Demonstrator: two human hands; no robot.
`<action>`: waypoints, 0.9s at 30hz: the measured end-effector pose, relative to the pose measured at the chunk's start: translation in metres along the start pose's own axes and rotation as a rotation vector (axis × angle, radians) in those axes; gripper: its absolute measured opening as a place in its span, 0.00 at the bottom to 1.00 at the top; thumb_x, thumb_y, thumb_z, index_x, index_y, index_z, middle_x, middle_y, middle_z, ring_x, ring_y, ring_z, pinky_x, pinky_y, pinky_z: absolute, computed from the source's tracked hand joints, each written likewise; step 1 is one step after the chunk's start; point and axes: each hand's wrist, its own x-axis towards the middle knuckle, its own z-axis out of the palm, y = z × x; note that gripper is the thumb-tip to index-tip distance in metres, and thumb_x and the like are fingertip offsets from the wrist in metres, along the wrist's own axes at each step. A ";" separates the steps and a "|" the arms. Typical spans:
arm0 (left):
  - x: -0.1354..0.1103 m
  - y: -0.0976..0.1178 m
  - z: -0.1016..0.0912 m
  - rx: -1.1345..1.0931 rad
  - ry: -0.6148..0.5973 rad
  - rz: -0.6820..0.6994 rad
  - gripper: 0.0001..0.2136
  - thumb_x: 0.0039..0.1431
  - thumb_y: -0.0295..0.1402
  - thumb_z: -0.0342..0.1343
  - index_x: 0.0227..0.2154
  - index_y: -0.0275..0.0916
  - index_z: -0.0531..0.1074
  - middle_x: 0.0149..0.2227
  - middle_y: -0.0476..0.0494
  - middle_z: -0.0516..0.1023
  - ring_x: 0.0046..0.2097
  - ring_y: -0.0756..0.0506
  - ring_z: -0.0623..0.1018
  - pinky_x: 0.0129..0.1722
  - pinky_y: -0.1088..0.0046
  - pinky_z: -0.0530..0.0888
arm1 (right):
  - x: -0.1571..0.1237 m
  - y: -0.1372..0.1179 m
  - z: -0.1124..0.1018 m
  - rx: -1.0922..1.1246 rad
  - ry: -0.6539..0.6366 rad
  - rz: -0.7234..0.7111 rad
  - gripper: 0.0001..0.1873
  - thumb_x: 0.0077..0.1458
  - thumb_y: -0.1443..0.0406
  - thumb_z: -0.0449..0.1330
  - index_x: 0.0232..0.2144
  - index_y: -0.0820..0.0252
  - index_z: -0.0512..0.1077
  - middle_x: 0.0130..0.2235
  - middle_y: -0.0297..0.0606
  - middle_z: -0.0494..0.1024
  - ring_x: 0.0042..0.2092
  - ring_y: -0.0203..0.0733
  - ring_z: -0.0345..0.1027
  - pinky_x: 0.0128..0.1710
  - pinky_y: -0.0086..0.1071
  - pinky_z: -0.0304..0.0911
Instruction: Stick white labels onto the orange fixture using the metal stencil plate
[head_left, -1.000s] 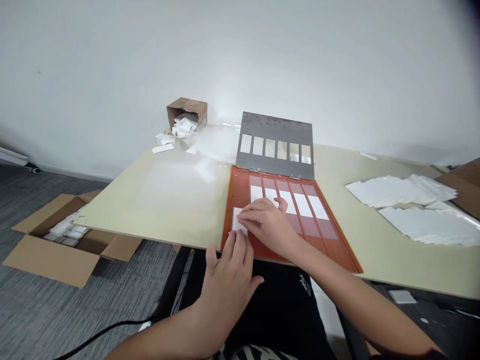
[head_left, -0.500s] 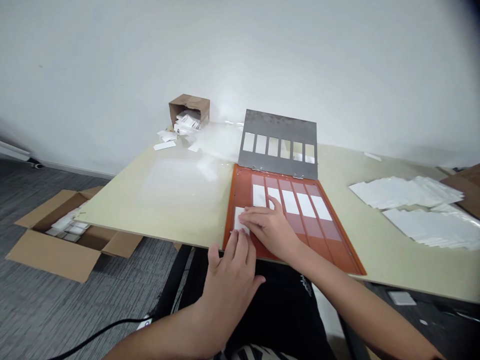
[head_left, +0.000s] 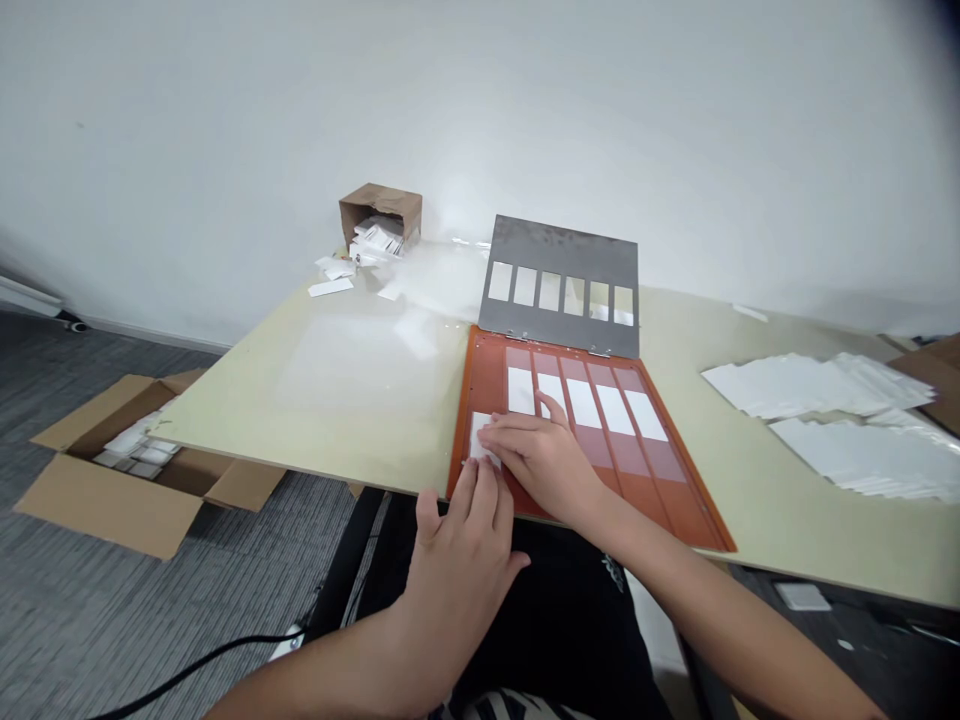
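An orange tray [head_left: 720, 530] with a hinged grey metal lid [head_left: 562, 232] lies on the table, its lid raised and showing a row of rectangular cut-outs. Several white cards [head_left: 583, 403] sit side by side in the tray's slots. One more white card [head_left: 480, 430] is at the tray's near left corner, partly covered by my fingers. My right hand [head_left: 536, 455] reaches across it, fingers together on the card and little finger lifted; the thumb is hidden. My left hand [head_left: 465, 560] has its fingertips at the card's near edge, thumb and little finger spread apart.
Fanned stacks of white sheets [head_left: 817, 385] lie to the right beside a brown box [head_left: 946, 375]. At the back left, a small carton [head_left: 381, 200] holds white pieces. An open cardboard box [head_left: 112, 510] stands on the floor. Clear film covers part of the table [head_left: 375, 440].
The view has shifted very slightly. Both hands stay at the same white card in nearly the same pose.
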 end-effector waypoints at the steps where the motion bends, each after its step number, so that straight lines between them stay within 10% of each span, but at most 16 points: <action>1: 0.000 0.000 0.000 0.001 -0.004 0.003 0.25 0.57 0.46 0.59 0.53 0.37 0.72 0.58 0.40 0.73 0.59 0.38 0.69 0.50 0.58 0.63 | 0.000 0.000 0.000 -0.011 -0.006 0.001 0.17 0.66 0.69 0.49 0.34 0.53 0.77 0.39 0.32 0.83 0.47 0.40 0.74 0.65 0.47 0.37; 27: -0.002 -0.001 0.001 -0.039 -0.054 -0.003 0.28 0.56 0.45 0.61 0.57 0.40 0.69 0.60 0.40 0.71 0.61 0.36 0.67 0.52 0.58 0.61 | -0.005 -0.015 -0.016 -0.167 -0.149 -0.017 0.23 0.60 0.73 0.52 0.51 0.45 0.74 0.47 0.42 0.73 0.46 0.47 0.60 0.47 0.46 0.46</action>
